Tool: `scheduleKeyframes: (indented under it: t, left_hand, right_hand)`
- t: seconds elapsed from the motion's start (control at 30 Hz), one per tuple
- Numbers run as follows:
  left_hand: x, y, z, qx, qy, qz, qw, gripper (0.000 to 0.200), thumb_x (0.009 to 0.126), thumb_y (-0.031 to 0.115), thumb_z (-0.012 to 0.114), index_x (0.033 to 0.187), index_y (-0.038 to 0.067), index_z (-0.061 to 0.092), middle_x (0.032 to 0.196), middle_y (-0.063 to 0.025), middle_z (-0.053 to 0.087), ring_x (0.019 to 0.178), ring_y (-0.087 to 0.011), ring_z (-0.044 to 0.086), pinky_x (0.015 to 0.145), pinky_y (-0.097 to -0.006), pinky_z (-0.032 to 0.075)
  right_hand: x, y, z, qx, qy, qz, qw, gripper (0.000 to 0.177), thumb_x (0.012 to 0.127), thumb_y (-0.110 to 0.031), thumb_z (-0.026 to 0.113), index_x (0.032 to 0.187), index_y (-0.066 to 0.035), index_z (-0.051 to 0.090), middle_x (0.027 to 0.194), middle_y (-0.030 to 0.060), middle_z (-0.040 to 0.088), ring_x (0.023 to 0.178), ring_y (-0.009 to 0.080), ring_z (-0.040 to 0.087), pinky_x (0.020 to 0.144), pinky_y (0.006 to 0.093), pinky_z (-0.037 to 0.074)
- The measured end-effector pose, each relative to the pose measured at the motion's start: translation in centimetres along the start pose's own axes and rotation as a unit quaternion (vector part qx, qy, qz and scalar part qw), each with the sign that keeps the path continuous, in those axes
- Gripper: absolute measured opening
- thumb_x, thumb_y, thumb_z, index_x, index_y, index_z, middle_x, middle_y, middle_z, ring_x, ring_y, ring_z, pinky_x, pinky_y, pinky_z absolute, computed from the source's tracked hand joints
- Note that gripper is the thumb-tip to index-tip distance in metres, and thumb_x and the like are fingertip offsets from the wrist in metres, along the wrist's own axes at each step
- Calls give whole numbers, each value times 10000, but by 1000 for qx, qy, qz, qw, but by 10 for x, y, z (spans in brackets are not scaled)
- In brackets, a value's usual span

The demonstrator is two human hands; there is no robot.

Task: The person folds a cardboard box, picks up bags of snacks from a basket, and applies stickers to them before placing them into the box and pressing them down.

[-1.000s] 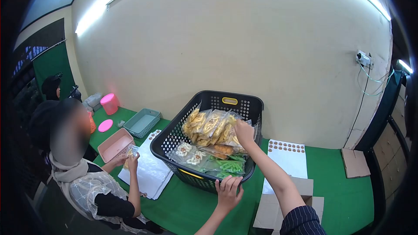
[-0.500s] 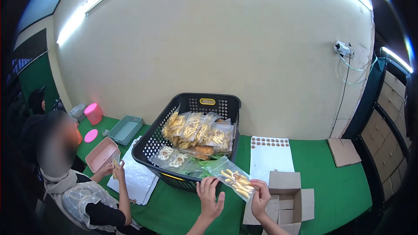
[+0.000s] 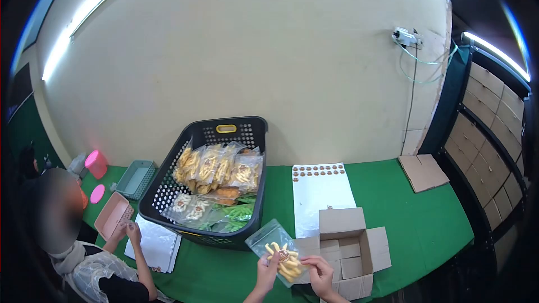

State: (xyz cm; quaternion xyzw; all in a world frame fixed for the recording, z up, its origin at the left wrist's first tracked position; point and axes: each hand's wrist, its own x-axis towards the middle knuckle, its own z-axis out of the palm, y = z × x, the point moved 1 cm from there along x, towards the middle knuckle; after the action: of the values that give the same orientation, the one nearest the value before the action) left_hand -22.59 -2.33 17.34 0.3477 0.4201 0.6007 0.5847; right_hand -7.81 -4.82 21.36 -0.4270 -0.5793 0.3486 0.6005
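A clear zip bag of yellow stick-shaped snacks [image 3: 290,268] with a round brown label is held low in front of me, left of the open carton. My left hand [image 3: 266,275] grips its left side with the thumb over the front. At the bag's right edge, my right hand [image 3: 320,276] pinches the plastic near the label. Just beyond stands a black basket [image 3: 216,239] filled with similar bags: yellow snacks [image 3: 209,165], white pieces [image 3: 196,209] and green ones [image 3: 238,213].
An open cardboard box [image 3: 380,247] sits at my right, before a white sticker sheet [image 3: 320,196]. Flat cardboard [image 3: 424,171] lies further right. At left, a co-worker [image 3: 101,272] sits by a pink tray [image 3: 106,217], a green tray [image 3: 135,179] and white sheets [image 3: 151,241].
The bag has come away from the basket's front edge and turned more upright. My left hand, open beside it before, now grips it. The view has swung right.
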Motion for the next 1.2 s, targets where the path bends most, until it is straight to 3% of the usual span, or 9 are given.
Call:
scheduleKeyframes:
  t: [0.2,0.3,0.53,0.73,0.9,1.0,1.1,1.13,1.2]
  left_hand:
    - [6,-3,43,150,-61,-9,987,237,834,198,555,950,-9,565,796,-54,608,676,-71,558,581,-204,444]
    - [7,-16,69,199,-53,30,978,243,784,184,622,916,-20,606,741,-37,612,643,-48,537,547,-190,433]
    - [-6,-5,100,253,-31,72,964,240,757,165,657,898,-27,623,680,-6,602,575,-10,505,486,-149,394]
    - [-4,-26,109,230,-52,86,968,218,736,167,681,868,-2,642,617,32,566,522,5,463,461,-140,360]
    - [-7,-33,128,234,-52,20,971,221,734,189,682,863,13,647,613,40,556,508,6,441,434,-149,334]
    - [-2,-65,133,192,-53,15,980,243,743,211,670,887,18,637,568,42,540,507,0,455,434,-156,348]
    - [0,-83,138,272,-40,46,960,265,739,234,670,876,10,633,566,30,549,504,-4,463,436,-160,356]
    - [-16,-48,163,296,-24,24,955,195,772,186,639,842,4,628,619,30,562,491,10,406,418,-161,292]
    - [-13,-61,162,306,-14,44,951,193,767,180,643,843,3,628,596,39,547,478,11,399,413,-161,287]
  right_hand:
    - [16,-9,-40,-142,14,96,985,339,750,-59,621,1054,16,489,890,95,572,800,135,562,697,250,448]
    - [29,11,-57,183,-110,248,945,333,757,-112,646,1031,11,505,921,69,576,814,116,561,686,239,451]
    - [23,25,-76,155,-63,197,966,160,826,-89,559,938,24,538,819,40,598,730,69,554,628,197,446]
    - [22,32,-104,210,-85,234,946,222,850,-163,533,973,20,553,836,45,603,735,76,554,654,209,444]
    - [20,45,-132,236,-121,294,918,218,863,-188,512,961,1,557,846,26,594,781,63,539,704,216,429]
    - [18,56,-142,209,-102,272,934,215,863,-198,515,964,-9,531,866,29,582,798,75,536,720,220,423]
    - [17,58,-150,191,-77,243,948,213,855,-187,530,964,-5,511,863,35,578,802,84,536,719,222,424]
    - [17,59,-152,194,-65,241,949,211,852,-181,534,963,-3,513,864,38,579,796,83,536,711,220,426]
    - [16,57,-153,187,-51,231,953,205,843,-175,549,944,1,521,854,42,583,777,82,542,685,216,435]
